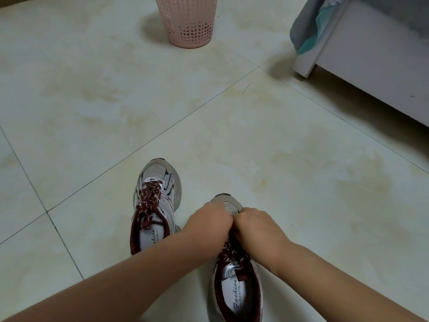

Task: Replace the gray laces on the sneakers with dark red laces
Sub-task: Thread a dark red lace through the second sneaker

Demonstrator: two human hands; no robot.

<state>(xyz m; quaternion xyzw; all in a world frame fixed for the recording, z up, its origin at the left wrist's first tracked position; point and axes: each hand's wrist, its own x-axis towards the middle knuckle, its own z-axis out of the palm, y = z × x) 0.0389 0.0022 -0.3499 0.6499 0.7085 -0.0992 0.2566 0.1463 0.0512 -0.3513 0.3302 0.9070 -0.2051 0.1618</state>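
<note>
Both sneakers stand on the floor, toes pointing away from us. The left sneaker [156,201] already carries a dark red lace [148,201], crossed up the eyelets and tied. The right sneaker [235,273] sits nearer, also with a dark red lace [232,252] crossed over the tongue. No gray laces in view.

Hands: the left hand [209,223] and right hand [255,225] are pressed together, knuckles touching, over the forefoot of the right sneaker. Fingers of both curl downward and probably pinch the lace there, but the fingertips are hidden under the backs of the hands, so we cannot confirm the grip.

Step in hand, as we judge it: seating or tightening the lace at the lower eyelets. To do it well we would pull both sides evenly so the free ends come out equal, keep the lace flat through each crossing, and work slack from toe toward tongue before tying, matching the left sneaker.

Surface: pale glossy floor tiles [232,126], yellowish mottling, thin dark grout lines. Room: a pink perforated basket [189,22] stands well beyond the shoes; a white furniture piece [371,54] at upper right, with gray and teal cloth [308,31] hanging over its corner.
</note>
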